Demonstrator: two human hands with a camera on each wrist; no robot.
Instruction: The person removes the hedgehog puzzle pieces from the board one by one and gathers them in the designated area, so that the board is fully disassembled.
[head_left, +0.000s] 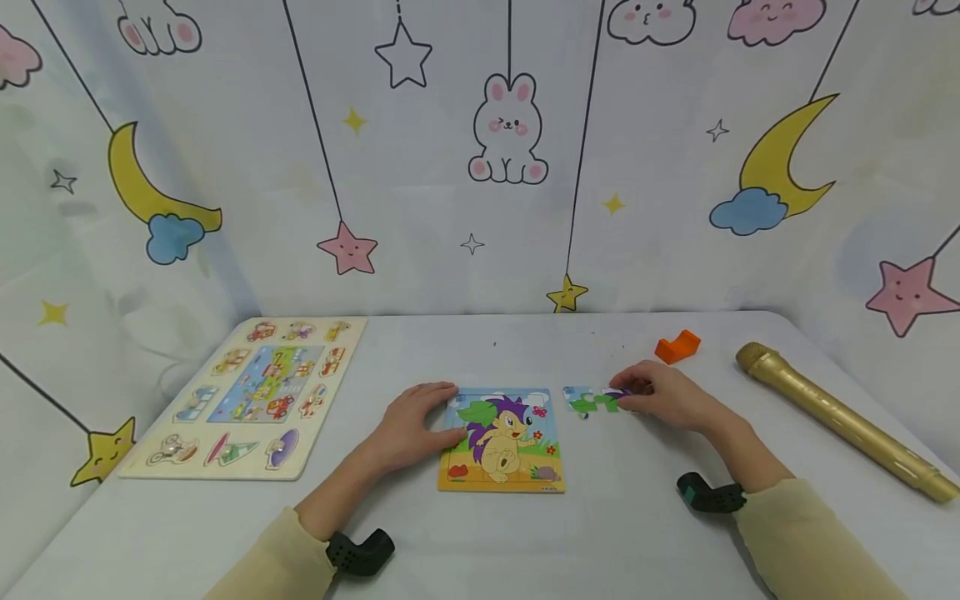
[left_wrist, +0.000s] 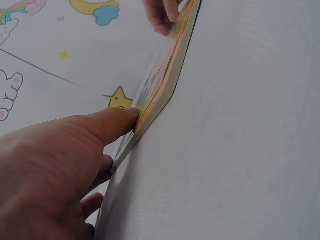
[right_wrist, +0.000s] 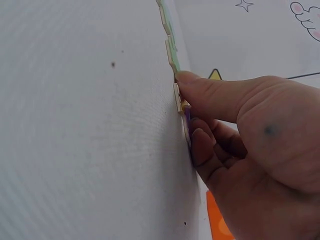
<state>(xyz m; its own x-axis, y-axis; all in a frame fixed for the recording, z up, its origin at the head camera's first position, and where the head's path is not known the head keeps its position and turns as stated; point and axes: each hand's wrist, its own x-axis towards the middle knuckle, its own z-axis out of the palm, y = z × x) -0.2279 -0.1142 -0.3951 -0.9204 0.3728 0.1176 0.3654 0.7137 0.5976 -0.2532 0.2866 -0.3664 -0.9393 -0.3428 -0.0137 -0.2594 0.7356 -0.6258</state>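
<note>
A square puzzle board (head_left: pixel 512 450) with a purple-spined hedgehog picture lies flat on the table. My left hand (head_left: pixel 416 425) rests at its upper left, the thumb on the board's face and the fingertips near the far corner. In the left wrist view the thumb (left_wrist: pixel 117 122) lies straight across the board's edge. To the right of the board, small jigsaw pieces (head_left: pixel 583 405) with green and blue print lie together. My right hand (head_left: pixel 667 396) pinches a jigsaw piece (right_wrist: pixel 178 98) with purple on it at the right end of this row.
A wooden peg puzzle board (head_left: pixel 315 450) with vehicle pictures lies at the left. An orange block (head_left: pixel 678 347) sits beyond my right hand. A gold microphone (head_left: pixel 840 417) lies along the right side. A printed curtain (head_left: pixel 420 167) hangs behind the table.
</note>
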